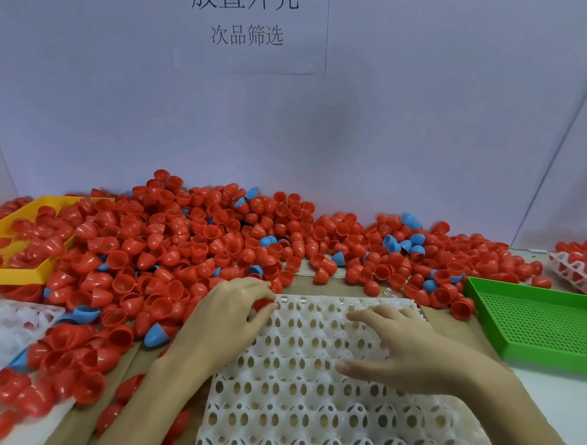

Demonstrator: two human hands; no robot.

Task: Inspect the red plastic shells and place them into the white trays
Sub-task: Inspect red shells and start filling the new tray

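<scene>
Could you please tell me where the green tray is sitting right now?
In the head view, the green tray sits empty at the table's right edge, right of the white tray and beside the red shell pile.

Both forearms reach in from the near edge, bare to the frame's bottom. The left hand lies left of centre, palm down, wrist bent slightly right, its fingers curled at the far end round something small and red. The right hand lies to the right, palm down and flat, fingers straight and spread, pointing left, the thumb stretched out on the near side; the two hands are apart
</scene>
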